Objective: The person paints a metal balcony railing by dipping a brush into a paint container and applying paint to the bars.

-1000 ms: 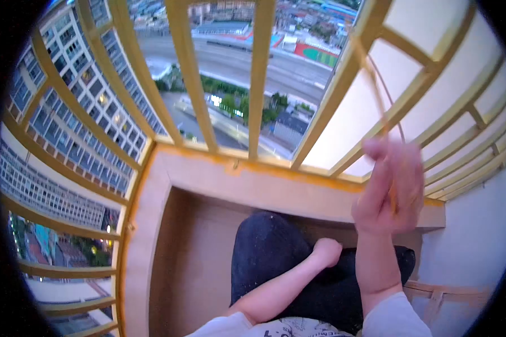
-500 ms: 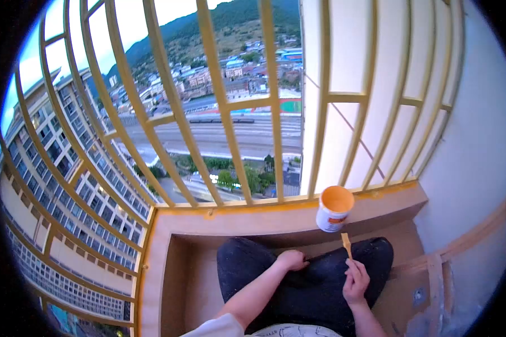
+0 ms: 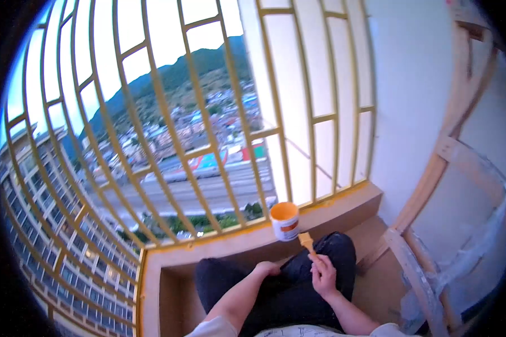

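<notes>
My right hand (image 3: pixel 324 276) is closed around the handle of a small paintbrush (image 3: pixel 307 244), its orange-yellow bristles pointing up and away from me. Just beyond the bristles, a white bucket (image 3: pixel 287 230) with an orange label and an orange-coated inside stands on the ledge (image 3: pixel 233 247). My left hand (image 3: pixel 269 269) rests on my dark trousers between my bent knees. Its fingers are turned down and mostly hidden against the cloth.
Yellow-painted bars (image 3: pixel 199 112) rise from the ledge's outer edge, with orange paint along their foot. Beyond them are tall buildings, a town and a hillside. On the right are a pale wall (image 3: pixel 407 106) and a wooden frame (image 3: pixel 430 174) with plastic sheeting (image 3: pixel 478 253).
The view has swung right and up, bringing more of the wooden frame into sight. The brush has turned, showing its bristles broader and closer to the bucket. My left hand stays on my lap.
</notes>
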A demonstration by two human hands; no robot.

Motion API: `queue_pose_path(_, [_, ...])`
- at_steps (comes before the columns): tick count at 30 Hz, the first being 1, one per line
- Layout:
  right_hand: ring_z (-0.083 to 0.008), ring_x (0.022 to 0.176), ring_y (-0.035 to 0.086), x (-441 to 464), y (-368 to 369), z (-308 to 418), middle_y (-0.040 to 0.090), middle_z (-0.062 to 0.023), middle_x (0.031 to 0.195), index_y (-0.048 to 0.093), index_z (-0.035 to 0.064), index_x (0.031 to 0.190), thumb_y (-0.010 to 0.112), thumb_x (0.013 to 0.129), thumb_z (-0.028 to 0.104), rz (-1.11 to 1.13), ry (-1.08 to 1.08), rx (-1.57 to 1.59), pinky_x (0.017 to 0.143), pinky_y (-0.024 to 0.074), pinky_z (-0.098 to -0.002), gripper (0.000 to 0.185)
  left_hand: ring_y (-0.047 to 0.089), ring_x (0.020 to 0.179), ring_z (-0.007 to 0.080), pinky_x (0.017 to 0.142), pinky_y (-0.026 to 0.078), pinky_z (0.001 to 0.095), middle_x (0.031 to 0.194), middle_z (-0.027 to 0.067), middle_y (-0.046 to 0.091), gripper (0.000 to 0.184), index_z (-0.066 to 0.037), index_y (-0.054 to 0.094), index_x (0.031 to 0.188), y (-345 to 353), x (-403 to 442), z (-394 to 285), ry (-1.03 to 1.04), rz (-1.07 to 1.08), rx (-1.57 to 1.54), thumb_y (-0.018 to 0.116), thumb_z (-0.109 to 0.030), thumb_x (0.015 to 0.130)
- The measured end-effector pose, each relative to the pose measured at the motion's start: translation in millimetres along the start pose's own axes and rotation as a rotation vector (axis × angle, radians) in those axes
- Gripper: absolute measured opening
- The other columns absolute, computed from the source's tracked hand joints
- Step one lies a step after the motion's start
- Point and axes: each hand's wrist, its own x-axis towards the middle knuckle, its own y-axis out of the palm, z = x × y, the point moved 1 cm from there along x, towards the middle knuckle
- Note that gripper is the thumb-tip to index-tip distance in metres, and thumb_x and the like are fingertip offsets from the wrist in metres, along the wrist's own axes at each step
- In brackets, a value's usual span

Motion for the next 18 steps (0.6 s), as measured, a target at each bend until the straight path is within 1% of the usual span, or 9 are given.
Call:
queue_pose_path(3, [-0.0213, 0.075, 0.068, -3.6, -7.1, 16.7, 0.066, -0.0129, 0.107, 0.07, 0.0057, 0.121, 0.058, 0.093, 0.001, -0.057, -0.168, -0.076, 0.069, 0.0556, -0.0316, 0.031, 0.058, 0.129, 0.0352, 0.11, 0.042, 0.0433, 0.134, 0.0221, 0.063, 0.055, -0.001, 0.066, 0.128, 43.7, 122.0, 36.8, 0.021, -0.327, -0.815, 0.043, -0.045, 0.103])
queue_pose_path(4, [-0.0215, 0.075, 0.068, -6.3, -13.1, 28.0, 0.066, -0.0128, 0.107, 0.07, 0.0058, 0.121, 0.059, 0.093, 0.0, -0.058, -0.166, -0.064, 0.069, 0.0557, -0.0313, 0.031, 0.058, 0.129, 0.0352, 0.11, 0.042, 0.0433, 0.134, 0.0221, 0.063, 0.055, -0.001, 0.066, 0.128, 28.2, 117.5, 24.1, 0.047, -0.321, -0.771, 0.043, -0.045, 0.103])
queue_pose_path(6, [-0.0207, 0.074, 0.068, -15.9, -26.2, 38.7, 0.066, -0.0126, 0.107, 0.071, 0.0056, 0.12, 0.059, 0.092, 0.0, -0.065, -0.174, -0.141, 0.069, 0.0557, -0.0308, 0.031, 0.055, 0.132, 0.035, 0.111, 0.04, 0.0445, 0.139, 0.0186, 0.061, 0.053, -0.013, 0.06, 0.139, 23.8, 98.1, -0.1, -0.038, -0.247, -0.762, 0.039, -0.048, 0.105])
queue_pose_path(7, [-0.0198, 0.074, 0.068, -15.3, -31.9, 43.5, 0.066, -0.0125, 0.106, 0.071, 0.0054, 0.12, 0.059, 0.091, -0.001, -0.034, -0.193, -0.202, 0.069, 0.0557, -0.0303, 0.032, 0.052, 0.134, 0.0355, 0.115, 0.036, 0.0461, 0.145, 0.0182, 0.056, 0.056, -0.016, 0.048, 0.149, 25.9, 94.3, -6.7, 0.075, -0.308, -0.825, 0.032, -0.049, 0.107])
queue_pose_path(8, [-0.0198, 0.074, 0.068, -11.9, -40.2, 53.7, 0.066, -0.0125, 0.106, 0.071, 0.0054, 0.12, 0.059, 0.091, -0.001, -0.036, -0.21, -0.211, 0.069, 0.0557, -0.0303, 0.032, 0.052, 0.134, 0.037, 0.116, 0.035, 0.0477, 0.149, 0.0185, 0.052, 0.054, -0.017, 0.04, 0.154, 24.2, 111.4, 0.2, 0.117, -0.276, -0.684, 0.032, -0.044, 0.108])
queue_pose_path(10, [-0.0183, 0.072, 0.066, -9.3, -56.9, 79.2, 0.066, -0.0125, 0.105, 0.071, 0.0039, 0.119, 0.058, 0.091, -0.001, -0.105, -0.291, -0.219, 0.068, 0.0553, -0.0297, 0.031, 0.055, 0.13, 0.0393, 0.111, 0.04, 0.0496, 0.143, 0.0225, 0.056, 0.05, -0.013, 0.04, 0.151, -11.5, 26.9, -41.4, 0.156, -0.222, -0.765, 0.034, -0.036, 0.107])
queue_pose_path(13, [-0.0175, 0.068, 0.065, 10.6, -77.6, 128.4, 0.067, -0.0137, 0.103, 0.069, -0.0003, 0.116, 0.055, 0.093, 0.002, -0.18, -0.347, -0.219, 0.065, 0.0542, -0.0296, 0.027, 0.059, 0.123, 0.043, 0.105, 0.045, 0.0504, 0.134, 0.027, 0.061, 0.044, -0.01, 0.046, 0.143, -9.3, 54.2, -48.5, 0.226, -0.34, -0.518, 0.037, -0.032, 0.106])
queue_pose_path(14, [-0.0173, 0.068, 0.065, 16.0, -81.5, 134.8, 0.067, -0.014, 0.101, 0.069, -0.0006, 0.115, 0.054, 0.094, 0.002, -0.205, -0.37, -0.224, 0.065, 0.054, -0.0295, 0.026, 0.059, 0.121, 0.0446, 0.104, 0.045, 0.0517, 0.129, 0.0302, 0.062, 0.047, -0.006, 0.057, 0.126, -19.8, 27.3, -66.6, 0.241, -0.388, -0.397, 0.027, -0.037, 0.107])
queue_pose_path(18, [-0.0131, 0.066, 0.061, 46.9, -86.4, 162.3, 0.069, -0.0128, 0.095, 0.066, -0.0044, 0.118, 0.051, 0.101, 0.005, -0.221, -0.337, -0.088, 0.062, 0.0502, -0.0247, 0.024, 0.063, 0.112, 0.0468, 0.1, 0.047, 0.055, 0.122, 0.0293, 0.065, 0.039, -0.006, 0.052, 0.12, -20.2, 8.4, -107.4, 0.327, -0.597, -0.298, 0.027, -0.032, 0.106])
